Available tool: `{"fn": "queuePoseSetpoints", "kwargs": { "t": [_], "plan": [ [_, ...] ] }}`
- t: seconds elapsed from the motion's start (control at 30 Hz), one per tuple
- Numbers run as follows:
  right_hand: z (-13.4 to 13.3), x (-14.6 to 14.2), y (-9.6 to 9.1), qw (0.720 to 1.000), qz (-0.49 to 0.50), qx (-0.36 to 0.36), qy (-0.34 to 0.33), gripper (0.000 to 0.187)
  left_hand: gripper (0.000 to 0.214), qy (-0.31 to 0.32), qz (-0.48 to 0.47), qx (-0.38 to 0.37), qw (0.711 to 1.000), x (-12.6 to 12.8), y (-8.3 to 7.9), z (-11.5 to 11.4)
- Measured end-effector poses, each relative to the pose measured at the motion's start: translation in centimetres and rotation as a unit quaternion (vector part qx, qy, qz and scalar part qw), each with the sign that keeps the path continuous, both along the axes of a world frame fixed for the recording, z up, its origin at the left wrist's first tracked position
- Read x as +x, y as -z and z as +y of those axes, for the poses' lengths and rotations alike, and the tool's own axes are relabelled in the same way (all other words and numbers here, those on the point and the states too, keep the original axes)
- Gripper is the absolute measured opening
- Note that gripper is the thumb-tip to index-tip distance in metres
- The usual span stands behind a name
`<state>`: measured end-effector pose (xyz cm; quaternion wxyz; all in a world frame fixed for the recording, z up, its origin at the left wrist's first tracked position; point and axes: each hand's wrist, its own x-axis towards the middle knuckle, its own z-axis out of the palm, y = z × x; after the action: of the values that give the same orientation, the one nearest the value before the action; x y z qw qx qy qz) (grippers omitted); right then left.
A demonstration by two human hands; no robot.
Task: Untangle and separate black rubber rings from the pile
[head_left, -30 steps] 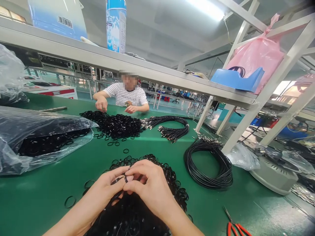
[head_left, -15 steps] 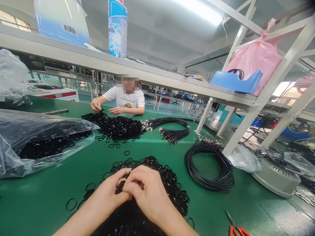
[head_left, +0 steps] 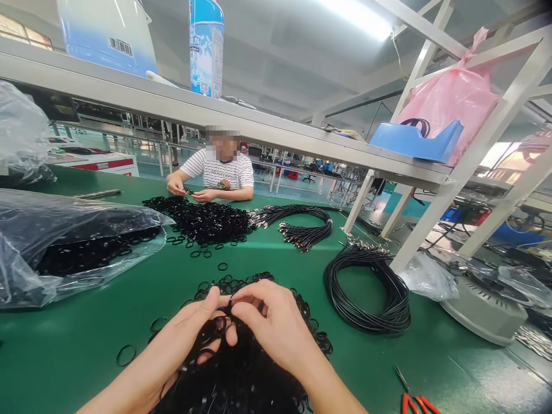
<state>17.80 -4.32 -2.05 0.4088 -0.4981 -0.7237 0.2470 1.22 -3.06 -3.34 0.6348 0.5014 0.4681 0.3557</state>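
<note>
Most of what I handle is half hidden by my own fingers: my right hand (head_left: 269,322) is drawn in, thumb and forefinger nearly meeting on one black ring (head_left: 230,302), which shows only as a thin dark band. My left hand (head_left: 190,325) sits half open, thumb raised, several more rings lying against its curled fingers; how firmly they are gripped I can't tell. Both hands are over the near pile (head_left: 241,368), a glossy heap of thin bands too tangled to count, cut off at the bottom edge. The desk (head_left: 276,259) is smooth and green. Beyond is a second pile (head_left: 207,221), where a person (head_left: 224,172) in a striped shirt has two hands, the small thing between them too tiny to make out. To my right lie two cable bundles, one a round coil (head_left: 388,310), the other a bent hank (head_left: 308,230), and one pair of red-handled pliers (head_left: 406,402), its grips cropped. Left, a crinkled clear bag (head_left: 26,287) blurs more black pieces inside.
</note>
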Motion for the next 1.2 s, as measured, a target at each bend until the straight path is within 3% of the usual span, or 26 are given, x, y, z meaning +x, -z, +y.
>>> {"fn": "queuePoseSetpoints", "kwargs": {
  "t": [0.07, 0.13, 0.27, 0.4, 0.57, 0.7, 0.87, 1.07, 1.2],
  "plan": [
    [-0.3, -0.6, 0.2, 1.000, -0.002, -0.008, -0.024, 0.006, 0.055, -0.034, 0.004, -0.025, 0.999, 0.0, 0.1, -0.2],
    [-0.3, -0.9, 0.6, 0.999, 0.010, -0.020, -0.030, 0.014, 0.051, -0.041, 0.001, -0.026, 0.999, 0.0, 0.1, -0.2],
    [0.8, -0.2, 1.0, 0.995, 0.081, -0.050, 0.016, 0.013, 0.037, 0.031, -0.001, 0.033, 0.999, 0.0, -0.2, 0.0],
    [1.9, 0.8, 1.2, 0.981, 0.169, -0.097, 0.013, 0.004, 0.036, 0.033, 0.098, 0.074, 0.992, -0.5, 0.5, 0.9],
    [2.1, 0.8, 1.4, 0.958, 0.245, -0.147, 0.010, 0.010, 0.033, 0.008, 0.206, 0.170, 0.964, -1.0, 1.6, 1.6],
    [1.8, 0.5, 1.3, 0.949, 0.268, -0.167, -0.013, 0.012, 0.041, -0.004, 0.221, 0.221, 0.950, -0.8, 1.4, 1.2],
    [1.5, 0.3, 1.6, 0.957, 0.246, -0.142, -0.051, 0.013, 0.025, 0.032, 0.243, 0.240, 0.939, -0.3, 0.7, 0.7],
    [1.8, 1.0, 1.4, 0.972, 0.209, -0.109, -0.020, 0.016, 0.028, -0.027, 0.238, 0.231, 0.943, -1.0, 0.7, 1.1],
    [1.8, 1.0, 1.2, 0.965, 0.231, -0.119, -0.019, 0.017, 0.024, -0.016, 0.218, 0.220, 0.951, -1.0, 0.9, 0.9]
  ]
}}
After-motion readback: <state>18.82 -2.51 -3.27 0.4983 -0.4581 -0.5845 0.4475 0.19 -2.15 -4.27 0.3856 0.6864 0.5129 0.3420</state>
